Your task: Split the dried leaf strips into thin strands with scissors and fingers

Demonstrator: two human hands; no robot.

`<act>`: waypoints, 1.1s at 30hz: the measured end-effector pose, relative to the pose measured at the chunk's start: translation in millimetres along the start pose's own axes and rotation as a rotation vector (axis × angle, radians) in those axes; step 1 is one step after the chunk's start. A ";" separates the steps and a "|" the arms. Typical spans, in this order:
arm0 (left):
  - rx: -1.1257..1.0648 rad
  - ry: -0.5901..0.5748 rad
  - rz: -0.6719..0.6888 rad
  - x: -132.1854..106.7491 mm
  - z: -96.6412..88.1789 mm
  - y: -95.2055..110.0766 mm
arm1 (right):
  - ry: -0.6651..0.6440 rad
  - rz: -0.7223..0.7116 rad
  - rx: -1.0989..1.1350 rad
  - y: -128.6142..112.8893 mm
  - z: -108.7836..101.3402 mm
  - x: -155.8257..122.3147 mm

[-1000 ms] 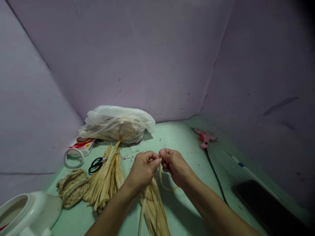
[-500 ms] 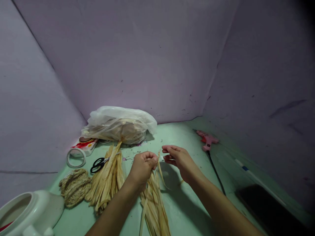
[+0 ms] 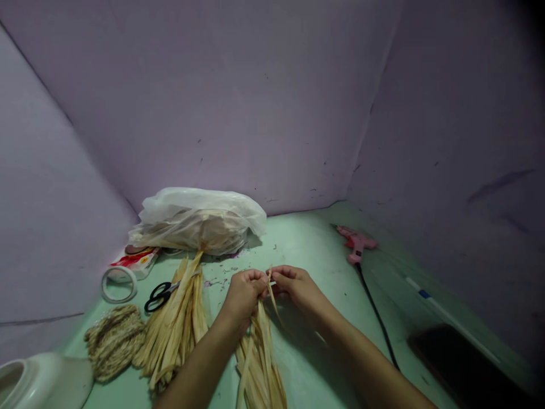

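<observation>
My left hand [image 3: 244,295] is closed in a pinch on the upper end of a pale dried-leaf strip [image 3: 275,304]. Fingertips of my right hand [image 3: 298,288] pinch the same strip close beside the left thumb, and its thin tail hangs down between the hands. Under my hands, a bundle of straw-coloured dried-leaf strips [image 3: 264,366] spreads toward the front edge of the view. Exactly how the strip joins the bundle is hidden by the fingers. Left of my left forearm lies a second, fanned bundle of strips [image 3: 174,332], narrow at its top.
Black-handled scissors [image 3: 157,297] lie partly under the left bundle, near a braided cord coil [image 3: 114,341], tape roll [image 3: 119,285] and white pot [image 3: 55,380]. A plastic bag [image 3: 200,218] sits behind. At right are a pink glue gun [image 3: 356,243] with a cable and a dark flat object [image 3: 468,363].
My right hand has moved left and in to meet my left hand, its fingers closing on the strip. The view has shifted slightly.
</observation>
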State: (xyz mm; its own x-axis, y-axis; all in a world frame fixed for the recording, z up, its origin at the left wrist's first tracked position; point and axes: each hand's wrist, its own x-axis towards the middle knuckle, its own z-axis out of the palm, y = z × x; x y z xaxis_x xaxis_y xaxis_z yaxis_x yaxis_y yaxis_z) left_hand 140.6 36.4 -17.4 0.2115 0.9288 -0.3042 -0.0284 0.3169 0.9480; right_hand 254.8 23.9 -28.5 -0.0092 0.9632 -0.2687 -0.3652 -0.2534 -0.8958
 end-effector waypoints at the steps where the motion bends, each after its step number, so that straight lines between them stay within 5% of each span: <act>1: 0.001 0.004 -0.001 2.7 1.9 -0.1 | 0.013 -0.008 -0.001 1.9 -1.9 3.2; 11: 0.016 -0.009 0.000 34.6 17.9 -7.2 | 0.086 -0.021 0.025 2.2 -16.4 10.3; 33: 0.025 -0.003 0.069 14.7 12.1 1.8 | -0.041 -0.047 -0.073 -8.2 -3.7 -4.6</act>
State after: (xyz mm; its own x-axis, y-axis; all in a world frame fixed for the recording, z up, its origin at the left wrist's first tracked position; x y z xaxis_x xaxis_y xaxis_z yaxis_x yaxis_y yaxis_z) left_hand 155.5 48.3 -19.0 0.2133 0.9477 -0.2375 -0.0187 0.2470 0.9688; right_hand 261.2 21.2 -21.2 -0.0325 0.9767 -0.2122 -0.2976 -0.2122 -0.9308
